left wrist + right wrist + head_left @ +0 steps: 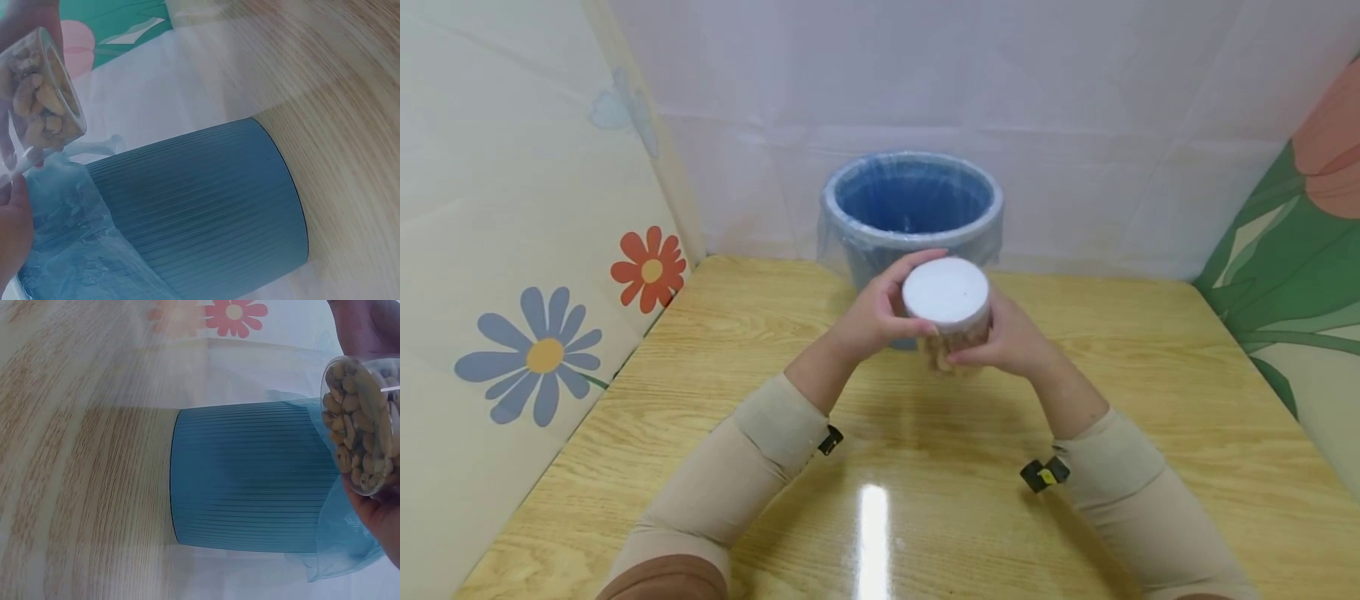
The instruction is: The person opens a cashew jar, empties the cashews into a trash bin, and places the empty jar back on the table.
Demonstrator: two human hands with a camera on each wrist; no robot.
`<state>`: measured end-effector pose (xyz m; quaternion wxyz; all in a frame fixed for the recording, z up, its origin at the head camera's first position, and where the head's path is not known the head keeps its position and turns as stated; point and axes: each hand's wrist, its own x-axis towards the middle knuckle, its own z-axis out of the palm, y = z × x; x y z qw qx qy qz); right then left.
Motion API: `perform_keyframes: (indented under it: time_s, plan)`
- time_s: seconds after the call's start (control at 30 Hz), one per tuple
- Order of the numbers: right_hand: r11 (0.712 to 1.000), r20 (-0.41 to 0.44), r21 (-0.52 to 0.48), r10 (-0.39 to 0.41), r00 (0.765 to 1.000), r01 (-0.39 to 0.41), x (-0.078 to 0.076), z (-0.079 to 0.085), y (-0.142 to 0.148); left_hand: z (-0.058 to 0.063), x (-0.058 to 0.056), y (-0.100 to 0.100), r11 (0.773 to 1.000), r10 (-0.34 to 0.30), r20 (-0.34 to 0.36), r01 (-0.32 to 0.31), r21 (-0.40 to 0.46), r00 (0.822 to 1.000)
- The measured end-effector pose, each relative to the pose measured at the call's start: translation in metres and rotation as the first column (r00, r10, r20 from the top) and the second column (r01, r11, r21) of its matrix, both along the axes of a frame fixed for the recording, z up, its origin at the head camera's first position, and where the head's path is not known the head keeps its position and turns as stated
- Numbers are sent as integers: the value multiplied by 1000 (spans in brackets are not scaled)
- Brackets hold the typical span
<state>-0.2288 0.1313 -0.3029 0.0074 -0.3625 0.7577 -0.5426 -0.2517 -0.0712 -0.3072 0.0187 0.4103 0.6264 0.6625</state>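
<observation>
Both hands hold a clear plastic jar (958, 340) of nuts with a white lid (946, 290), tilted a little above the table. The left hand (871, 312) grips it from the left, thumb at the front edge of the lid and a finger along its far side. From the right, the right hand (1013, 340) grips the clear body below the lid, thumb across the front. Tan, curved nuts (353, 425) show through the jar's base in the right wrist view. In the left wrist view, the jar (44, 94) is partly cut off by the frame edge.
Behind the jar stands a blue ribbed bin (857, 258) with a clear bag folded over its rim. It stands on a wood-grain table (760, 333) against a pale wall covering (1075, 167). Printed flowers (544, 356) decorate the side panels.
</observation>
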Motion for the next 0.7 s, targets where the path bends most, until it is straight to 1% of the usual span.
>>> perform_keyframes:
  time_s: [0.33,0.4,0.47,0.53,0.63,0.7]
  plan:
    - [998,-1,-2,-70,998,70,3,2,-2,1,2,2,998,68,2,-68,9,998]
    - [998,3,-8,-66,998,67,0,0,-1,1,2,2,998,66,-6,-66,12,998]
    - [998,8,-19,-52,999,52,-4,-4,1,1,1,1,999,36,-14,-35,29,999]
    - [999,9,-27,-30,1000,30,-10,-10,4,0,-1,-2,999,-20,-26,21,47,999]
    - [999,4,-42,15,1000,-14,-17,-17,11,0,-4,-6,990,-118,-28,119,75,993]
    - [998,-8,-48,51,999,-51,-18,-19,15,0,-6,-8,984,-159,-20,160,77,987]
